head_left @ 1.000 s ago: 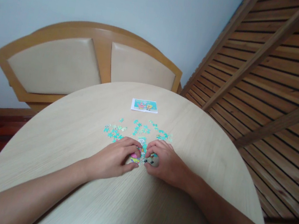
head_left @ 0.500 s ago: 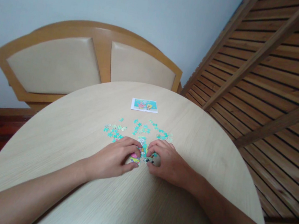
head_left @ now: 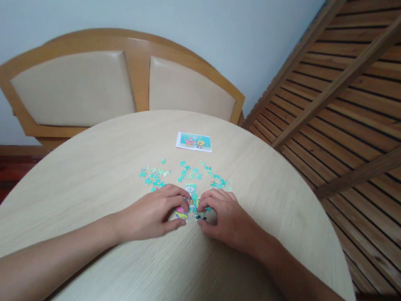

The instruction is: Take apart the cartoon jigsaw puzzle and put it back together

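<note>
Joined puzzle patch (head_left: 192,203) lay on the table (head_left: 107,171) directly between both hands, long axis running away from the person. Left hand (head_left: 151,213) pinched its left edge, fingers curled; right hand (head_left: 229,221) pinched the right edge. Loose pieces (head_left: 185,173) lay just beyond, reference picture (head_left: 194,141) farther off.

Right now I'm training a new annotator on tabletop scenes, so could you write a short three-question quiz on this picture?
1. True or false: the small rectangular printed reference picture lies beyond the loose turquoise puzzle pieces.
2. Which hands touch the partly joined colourful puzzle cluster? A) left hand only B) right hand only C) both
3. Fill in: the round pale wooden table stands before a wooden ____ with cream padded panels.

Key: 1 true; 2 C; 3 bench.
</note>
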`<state>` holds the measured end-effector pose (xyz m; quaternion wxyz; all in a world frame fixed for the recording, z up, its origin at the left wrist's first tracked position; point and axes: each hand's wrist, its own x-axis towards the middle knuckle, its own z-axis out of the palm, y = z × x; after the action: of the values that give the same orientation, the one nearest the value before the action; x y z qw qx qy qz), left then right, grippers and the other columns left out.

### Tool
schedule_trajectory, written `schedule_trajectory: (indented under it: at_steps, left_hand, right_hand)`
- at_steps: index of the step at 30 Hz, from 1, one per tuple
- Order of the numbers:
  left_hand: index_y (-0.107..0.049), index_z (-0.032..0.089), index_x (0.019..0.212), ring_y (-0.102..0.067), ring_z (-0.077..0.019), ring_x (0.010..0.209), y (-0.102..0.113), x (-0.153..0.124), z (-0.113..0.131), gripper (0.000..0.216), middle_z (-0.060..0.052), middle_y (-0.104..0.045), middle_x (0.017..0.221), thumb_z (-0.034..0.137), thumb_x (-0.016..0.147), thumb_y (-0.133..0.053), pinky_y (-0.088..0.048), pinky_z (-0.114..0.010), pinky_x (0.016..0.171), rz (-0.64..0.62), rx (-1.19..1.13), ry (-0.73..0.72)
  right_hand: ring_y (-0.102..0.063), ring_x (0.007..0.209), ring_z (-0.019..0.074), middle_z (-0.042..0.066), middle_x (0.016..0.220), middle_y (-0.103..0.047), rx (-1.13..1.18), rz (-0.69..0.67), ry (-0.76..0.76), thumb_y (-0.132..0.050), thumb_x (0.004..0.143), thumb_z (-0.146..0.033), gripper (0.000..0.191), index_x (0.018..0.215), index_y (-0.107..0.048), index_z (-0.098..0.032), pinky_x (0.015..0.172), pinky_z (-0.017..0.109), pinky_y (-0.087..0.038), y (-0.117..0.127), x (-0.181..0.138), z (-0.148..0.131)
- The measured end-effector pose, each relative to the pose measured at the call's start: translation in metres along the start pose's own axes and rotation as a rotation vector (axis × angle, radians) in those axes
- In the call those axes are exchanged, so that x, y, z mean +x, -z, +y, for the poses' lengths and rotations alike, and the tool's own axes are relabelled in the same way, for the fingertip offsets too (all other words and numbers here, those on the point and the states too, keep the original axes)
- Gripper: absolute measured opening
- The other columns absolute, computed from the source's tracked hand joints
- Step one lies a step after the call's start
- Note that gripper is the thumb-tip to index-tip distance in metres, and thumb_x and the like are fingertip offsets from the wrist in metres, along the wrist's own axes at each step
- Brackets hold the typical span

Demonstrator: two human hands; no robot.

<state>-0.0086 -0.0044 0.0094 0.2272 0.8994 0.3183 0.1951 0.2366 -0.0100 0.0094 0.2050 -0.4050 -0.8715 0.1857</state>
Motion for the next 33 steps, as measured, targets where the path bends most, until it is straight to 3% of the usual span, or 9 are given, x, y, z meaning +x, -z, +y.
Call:
schedule_trajectory:
  at_steps: [10, 18, 24, 26, 29, 33]
  left_hand:
    - [-0.064, 0.021, 0.104, -0.057, -0.0261, 0.122, 0.000, -0.001, 0.000, 0.014, -0.008, -0.064, 0.127, 0.022, 0.091, -0.069, -0.045, -0.044, 0.108, -0.001, 0.004, -0.011]
    - [-0.064, 0.021, 0.104, -0.057, -0.0258, 0.124, -0.001, 0.001, -0.001, 0.012, -0.008, -0.064, 0.127, 0.025, 0.093, -0.067, -0.045, -0.044, 0.108, 0.000, 0.010, -0.024]
    - [-0.066, 0.021, 0.100, -0.061, -0.0222, 0.114, -0.002, 0.004, -0.002, 0.010, -0.007, -0.069, 0.117, 0.021, 0.096, -0.056, -0.048, -0.039, 0.102, 0.102, -0.001, -0.020]
    - [-0.066, 0.021, 0.098, -0.063, -0.0224, 0.107, 0.002, 0.005, -0.009, 0.014, -0.007, -0.070, 0.110, 0.024, 0.098, -0.053, -0.049, -0.039, 0.097, 0.180, 0.033, 0.054]
    - [-0.066, 0.019, 0.103, -0.065, -0.0249, 0.100, 0.017, 0.004, -0.030, 0.017, -0.009, -0.071, 0.105, 0.028, 0.095, -0.053, -0.050, -0.040, 0.091, 0.331, 0.147, 0.285]
    - [-0.069, 0.018, 0.099, -0.066, -0.0279, 0.095, 0.047, -0.005, -0.064, 0.021, -0.012, -0.071, 0.105, 0.030, 0.091, -0.053, -0.049, -0.039, 0.082, 0.369, 0.321, 0.552]
  right_hand:
    - [-0.063, 0.105, 0.0222, 0.002, 0.103, -0.070, -0.022, -0.030, 0.030, -0.076, 0.079, -0.015, 0.019, 0.095, -0.068, -0.021, 0.095, 0.041, -0.036, 0.006, 0.001, -0.002]
    - [-0.066, 0.097, 0.0208, 0.002, 0.099, -0.075, -0.051, -0.072, 0.224, -0.072, 0.084, -0.014, 0.016, 0.097, -0.076, -0.023, 0.094, 0.041, -0.039, 0.011, 0.001, 0.010]
    - [-0.067, 0.096, 0.0200, 0.003, 0.101, -0.075, -0.043, -0.086, 0.276, -0.070, 0.087, -0.016, 0.012, 0.095, -0.076, -0.022, 0.091, 0.038, -0.044, 0.011, 0.002, 0.012]
    - [-0.067, 0.096, 0.0200, 0.003, 0.101, -0.075, -0.041, -0.090, 0.276, -0.070, 0.086, -0.016, 0.012, 0.095, -0.076, -0.022, 0.092, 0.038, -0.045, 0.012, 0.002, 0.012]
    - [-0.068, 0.096, 0.0204, 0.004, 0.102, -0.076, -0.038, -0.096, 0.271, -0.070, 0.087, -0.016, 0.013, 0.096, -0.076, -0.022, 0.092, 0.039, -0.046, 0.013, 0.001, 0.013]
    - [-0.068, 0.097, 0.0210, 0.005, 0.103, -0.076, -0.035, -0.115, 0.262, -0.069, 0.087, -0.016, 0.015, 0.099, -0.076, -0.021, 0.091, 0.039, -0.046, 0.013, 0.001, 0.013]
